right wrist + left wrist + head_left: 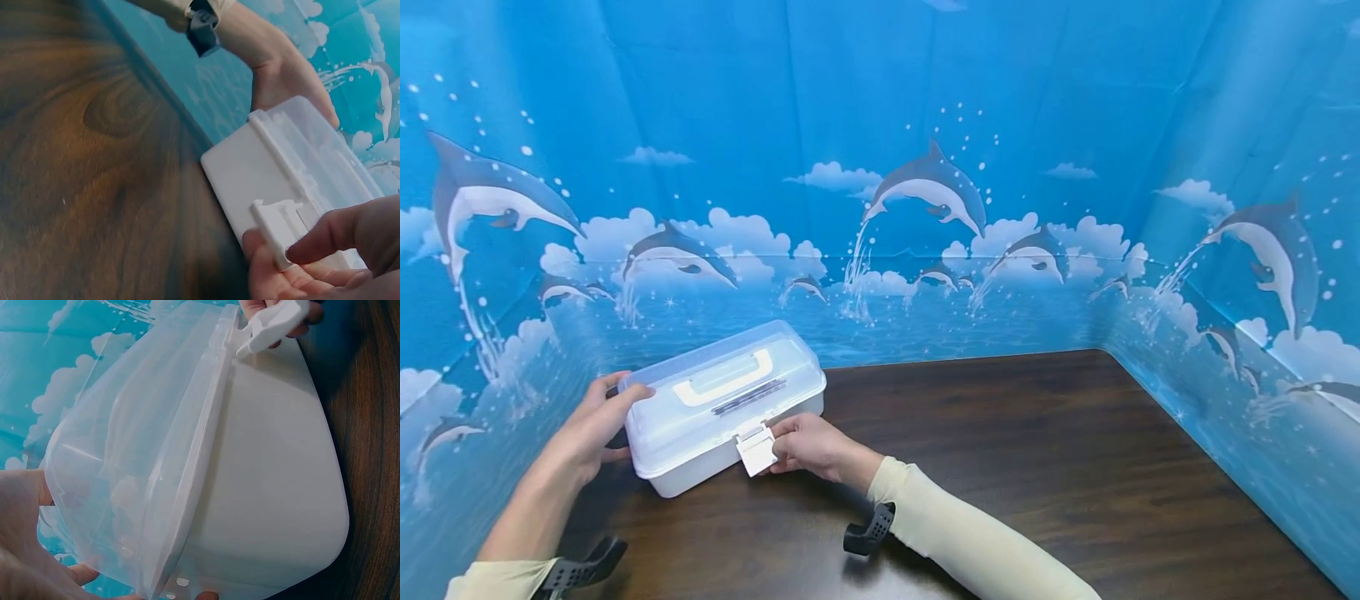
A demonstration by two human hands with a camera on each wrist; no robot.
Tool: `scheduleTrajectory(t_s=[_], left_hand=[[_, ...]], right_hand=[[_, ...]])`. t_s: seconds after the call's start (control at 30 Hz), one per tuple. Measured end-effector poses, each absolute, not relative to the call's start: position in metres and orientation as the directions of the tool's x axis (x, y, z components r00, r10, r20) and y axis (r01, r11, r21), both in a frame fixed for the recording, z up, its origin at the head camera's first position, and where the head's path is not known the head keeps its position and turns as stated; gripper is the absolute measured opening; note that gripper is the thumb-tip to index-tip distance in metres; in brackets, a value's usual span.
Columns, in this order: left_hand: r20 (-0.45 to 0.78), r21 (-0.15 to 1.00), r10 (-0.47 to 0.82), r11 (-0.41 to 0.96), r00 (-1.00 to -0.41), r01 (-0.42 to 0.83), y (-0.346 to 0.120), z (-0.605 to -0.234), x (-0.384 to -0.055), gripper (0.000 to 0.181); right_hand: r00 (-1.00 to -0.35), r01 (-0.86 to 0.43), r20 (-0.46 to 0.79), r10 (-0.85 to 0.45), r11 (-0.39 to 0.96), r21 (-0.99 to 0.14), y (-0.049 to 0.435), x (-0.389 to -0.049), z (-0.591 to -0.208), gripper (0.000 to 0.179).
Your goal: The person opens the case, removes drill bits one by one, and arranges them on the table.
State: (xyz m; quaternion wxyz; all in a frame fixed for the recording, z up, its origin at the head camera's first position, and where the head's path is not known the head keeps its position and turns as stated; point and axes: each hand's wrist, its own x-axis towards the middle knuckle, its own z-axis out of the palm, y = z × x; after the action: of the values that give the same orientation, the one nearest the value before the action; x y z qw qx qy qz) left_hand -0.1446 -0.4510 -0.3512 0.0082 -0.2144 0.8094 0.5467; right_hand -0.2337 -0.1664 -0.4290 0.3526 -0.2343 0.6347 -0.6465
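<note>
A white plastic storage box (700, 458) with a clear lid (655, 383) sits at the left of the table, a white carry handle (696, 392) on its top. My left hand (591, 425) grips the box's left end, its thumb over the lid; in the left wrist view its fingers (84, 574) show around that end. At the front my right hand (820, 450) pinches the white latch (756, 450) between thumb and fingers. The latch is tilted outward from the box wall, as the left wrist view also shows. Thin dark sticks (748, 398) show at the lid, near the handle.
The dark wooden table (1000, 442) extends to the right of the box. A blue dolphin-printed cloth (880, 125) hangs behind and along both sides, close behind the box. Black wrist mounts (870, 530) sit on both sleeves.
</note>
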Motion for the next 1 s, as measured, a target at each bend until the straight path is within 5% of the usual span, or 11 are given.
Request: scheduleTrajectory(t_s=[0.4,0.67,0.8,1.0], left_hand=[[-0.216,0.881,-0.338,0.337,-0.916,-0.332,-0.453,-0.361,-0.141,0.098],[-0.148,0.82,-0.295,0.497,-0.944,-0.284,-0.455,-0.343,-0.139,0.099],[-0.079,0.724,-0.24,0.653,-0.967,-0.221,-0.452,-0.331,-0.133,0.106],[-0.023,0.533,-0.061,0.844,-0.998,-0.064,-0.442,-0.329,-0.124,0.127]], right_hand=[[-0.784,-0.071,-0.091,-0.614,0.235,-0.969,-0.143,-0.248,-0.409,0.018],[-0.874,-0.272,0.159,-0.459,0.191,-0.943,-0.125,-0.264,-0.382,0.014],[-0.866,-0.348,0.241,-0.439,0.183,-0.919,-0.125,-0.276,-0.393,0.046],[-0.781,-0.408,0.229,-0.581,0.198,-0.891,-0.129,-0.29,-0.419,0.094]])
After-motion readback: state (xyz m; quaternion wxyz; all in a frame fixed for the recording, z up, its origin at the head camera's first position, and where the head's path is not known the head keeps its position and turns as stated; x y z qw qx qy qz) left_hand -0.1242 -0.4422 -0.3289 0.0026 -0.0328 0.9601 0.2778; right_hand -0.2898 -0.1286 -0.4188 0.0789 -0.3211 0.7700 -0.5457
